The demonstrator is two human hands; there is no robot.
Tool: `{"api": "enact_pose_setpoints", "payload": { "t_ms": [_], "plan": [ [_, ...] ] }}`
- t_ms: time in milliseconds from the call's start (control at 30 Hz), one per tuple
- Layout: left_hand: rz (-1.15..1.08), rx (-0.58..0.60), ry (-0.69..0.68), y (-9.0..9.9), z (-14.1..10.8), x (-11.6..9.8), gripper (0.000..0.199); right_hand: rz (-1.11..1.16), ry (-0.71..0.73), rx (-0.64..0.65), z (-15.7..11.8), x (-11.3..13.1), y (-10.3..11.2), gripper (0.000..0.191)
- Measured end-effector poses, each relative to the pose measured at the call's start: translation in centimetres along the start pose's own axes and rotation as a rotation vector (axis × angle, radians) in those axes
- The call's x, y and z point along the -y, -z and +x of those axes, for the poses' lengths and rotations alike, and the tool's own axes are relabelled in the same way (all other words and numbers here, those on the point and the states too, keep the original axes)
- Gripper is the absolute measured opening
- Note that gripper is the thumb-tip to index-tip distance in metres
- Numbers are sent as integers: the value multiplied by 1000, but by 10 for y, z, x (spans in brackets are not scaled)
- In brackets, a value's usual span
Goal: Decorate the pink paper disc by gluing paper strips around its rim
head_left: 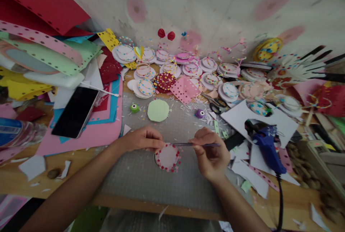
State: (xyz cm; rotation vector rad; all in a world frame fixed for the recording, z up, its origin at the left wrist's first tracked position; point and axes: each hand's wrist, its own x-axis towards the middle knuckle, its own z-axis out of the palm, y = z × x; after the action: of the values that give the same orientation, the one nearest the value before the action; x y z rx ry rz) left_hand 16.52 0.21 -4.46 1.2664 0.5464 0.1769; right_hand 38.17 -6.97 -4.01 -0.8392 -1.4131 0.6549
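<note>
A small round paper disc (167, 157), ringed with red and pink paper flowers, is over the grey cutting mat (134, 185). My left hand (147, 138) pinches its upper left rim between thumb and fingers. In my right hand (211, 153) are slim tweezers (185, 144), held nearly level, their tip at the disc's upper edge. A pale green paper round (158, 110) lies just beyond my left hand. Near it sit a green craft punch (134, 108) and a purple craft punch (199, 113).
Several decorated paper discs (169, 67) crowd the back. A phone (75, 111) lies on coloured sheets at left, with a bottle (18, 131) beside it. Scissors (215, 105) lie beyond my right hand. A blue glue gun (269, 149) with its cord is at right, among paper scraps.
</note>
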Motion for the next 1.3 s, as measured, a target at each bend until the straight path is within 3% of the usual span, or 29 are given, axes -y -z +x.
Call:
{"api": "enact_pose_setpoints", "payload": {
  "t_ms": [400,467,533,633,800,967,1067,1300],
  "plan": [
    [26,0,12,0,0,-3,37,-30,75,70,0,1,1,13],
    [31,1,18,0,0,-4,37,22,-4,-20,1,0,2,8],
    [32,3,19,0,0,-5,37,85,-123,-195,5,-1,4,3],
    [24,7,15,0,0,-5,38,223,-337,-403,14,-3,9,9],
    [3,-4,20,0,0,0,41,439,-558,-454,24,-6,14,17],
    [-38,-12,7,3,-4,4,42,586,-665,-351,25,-9,17,22],
    [-67,0,9,5,-8,4,44,653,-710,-190,28,-7,20,16],
    [-111,34,32,10,-15,2,33,543,-824,139,28,-7,27,15]
  ]
}}
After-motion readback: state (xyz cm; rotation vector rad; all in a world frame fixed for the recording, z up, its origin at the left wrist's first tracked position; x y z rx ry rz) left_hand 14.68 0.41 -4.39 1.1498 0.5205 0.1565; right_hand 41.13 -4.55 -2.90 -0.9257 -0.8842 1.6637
